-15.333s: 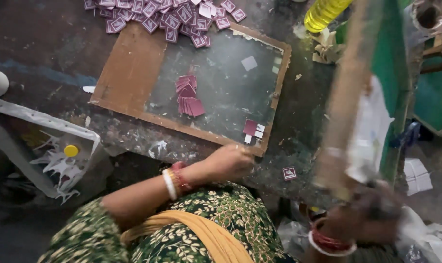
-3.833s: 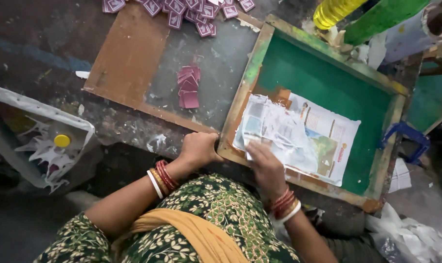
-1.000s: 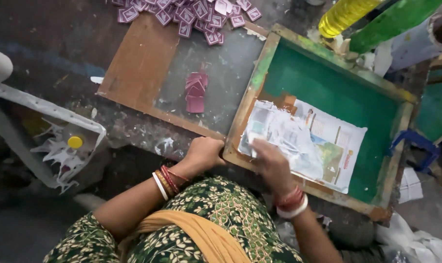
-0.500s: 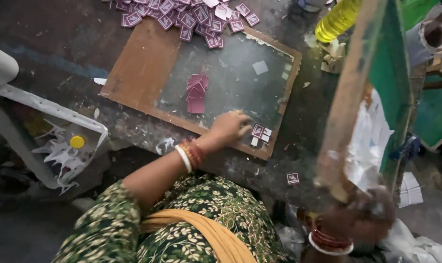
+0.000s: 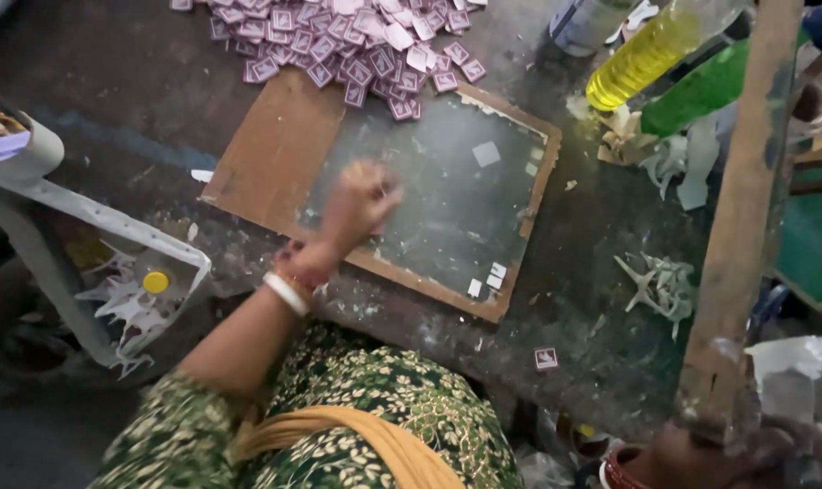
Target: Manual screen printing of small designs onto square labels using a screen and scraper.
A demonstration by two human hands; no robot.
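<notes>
Small pink cards (image 5: pixel 356 41) look light, thin and bendable, so we would pinch them by an edge. Our left hand (image 5: pixel 361 201), blurred over the glass board (image 5: pixel 447 195), may pinch something, though we cannot tell; our right hand (image 5: pixel 728 453) grips the stiff, heavier wooden screen frame (image 5: pixel 741 208) at its lower end.

The left hand (image 5: pixel 361 201) is smeared by motion blur, so what its fingers pinch cannot be told. The right hand (image 5: pixel 746 457) is cut off by the bottom edge, partly behind the raised wooden-framed green printing screen (image 5: pixel 741 217). The heap of small pink printed cards (image 5: pixel 338 36) runs off the top edge.
</notes>
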